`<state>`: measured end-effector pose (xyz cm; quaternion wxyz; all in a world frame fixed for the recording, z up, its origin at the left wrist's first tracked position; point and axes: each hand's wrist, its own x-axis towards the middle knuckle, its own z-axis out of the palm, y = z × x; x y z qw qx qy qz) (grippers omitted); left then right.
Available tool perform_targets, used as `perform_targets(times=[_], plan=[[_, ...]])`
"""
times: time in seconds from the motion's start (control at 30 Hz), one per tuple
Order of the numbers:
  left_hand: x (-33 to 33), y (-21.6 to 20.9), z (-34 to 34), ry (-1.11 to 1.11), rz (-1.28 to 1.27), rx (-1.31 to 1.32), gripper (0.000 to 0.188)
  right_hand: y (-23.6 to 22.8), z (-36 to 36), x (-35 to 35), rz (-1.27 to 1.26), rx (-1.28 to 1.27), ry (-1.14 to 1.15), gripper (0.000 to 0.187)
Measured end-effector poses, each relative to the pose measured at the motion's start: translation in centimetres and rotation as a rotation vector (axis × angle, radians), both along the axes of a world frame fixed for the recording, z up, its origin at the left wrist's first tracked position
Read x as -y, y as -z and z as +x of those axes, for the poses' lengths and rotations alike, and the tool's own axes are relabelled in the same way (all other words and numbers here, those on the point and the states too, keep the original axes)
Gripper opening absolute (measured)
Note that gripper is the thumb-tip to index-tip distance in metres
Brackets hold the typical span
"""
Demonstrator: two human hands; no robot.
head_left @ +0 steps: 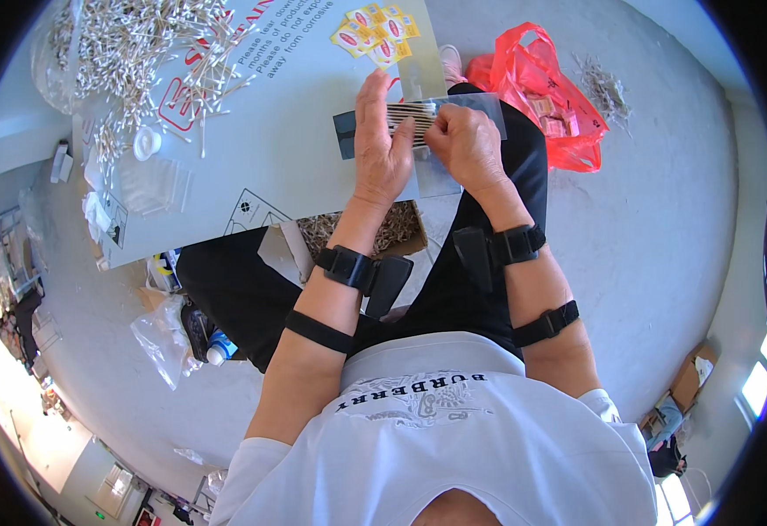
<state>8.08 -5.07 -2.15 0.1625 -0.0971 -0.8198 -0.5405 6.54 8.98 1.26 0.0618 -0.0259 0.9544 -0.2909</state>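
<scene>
1. The left hand (382,149) lay flat over a row of cotton swabs (411,117), fingers together and stretched out, pressing them down.
2. The right hand (467,145) had its fingers pinched on a clear plastic bag (471,110) that held the swabs' far end.
3. Both hands worked at the edge of a grey board (296,131) serving as the bench.
4. A heap of loose swabs (129,44) lay at the board's far left.
5. A red plastic bag (546,88) sat on the floor to the right.
</scene>
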Motion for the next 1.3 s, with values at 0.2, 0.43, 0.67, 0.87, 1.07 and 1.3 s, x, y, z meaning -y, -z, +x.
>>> perform_targets(times=[0.2, 0.43, 0.67, 0.87, 1.07, 1.3], plan=[[-0.8, 0.1, 0.0, -0.023, -0.029, 0.008, 0.055, 0.5, 0.3, 0.4, -0.013, -0.027, 0.036, 0.019], [-0.3, -0.4, 0.2, 0.009, 0.107, 0.103, 0.053, 0.8, 1.0, 1.9, -0.041, -0.043, 0.09, 0.019], [-0.2, -0.3, 0.3, -0.027, 0.074, 0.082, 0.05, -2.0, 0.0, -1.9, -0.103, -0.114, -0.053, 0.02], [-0.7, -0.4, 0.2, -0.064, 0.112, 0.071, 0.047, -1.0, -0.5, -4.5, 0.133, -0.287, -0.339, 0.066], [-0.8, 0.2, 0.2, -0.124, 0.14, 0.067, 0.048, 0.5, -0.4, -4.6, 0.089, -0.286, -0.344, 0.067], [-1.1, -0.3, 0.4, -0.065, 0.28, 0.206, 0.052, 0.9, -0.5, -4.7, 0.031, -0.251, -0.334, 0.065]])
